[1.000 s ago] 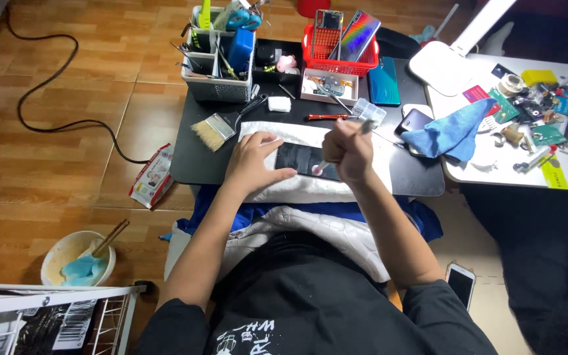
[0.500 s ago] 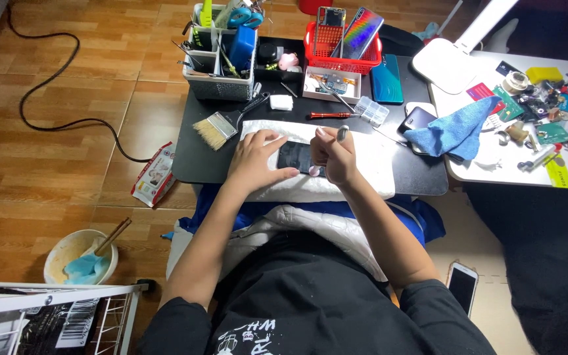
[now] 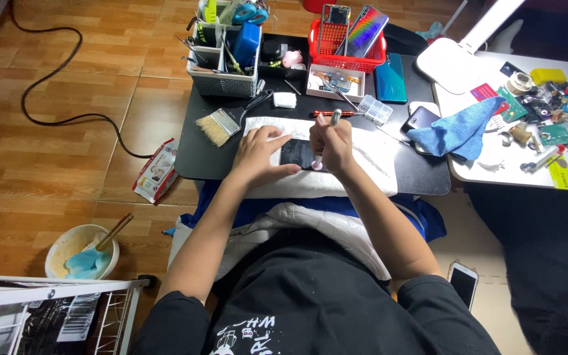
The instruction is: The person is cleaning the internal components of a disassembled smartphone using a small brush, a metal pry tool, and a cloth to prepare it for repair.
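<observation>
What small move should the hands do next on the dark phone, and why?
Probably press the tool tip gently along the phone's right edge. The right hand holds it upright there, and the left hand steadies the phone on the white towel.

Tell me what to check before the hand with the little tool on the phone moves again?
1. Left hand steadies the dark phone: ok, fingers rest along its edge.
2. Right hand grips the thin tool: ok, held upright, tip down by the phone.
3. Phone lies on the white towel: ok.
4. Exact spot where the tip touches: cannot tell, too small.
5. Paintbrush out of the way: ok, beside the towel, apart from the left hand.
6. Red screwdriver out of the way: ok, behind the right hand.
</observation>
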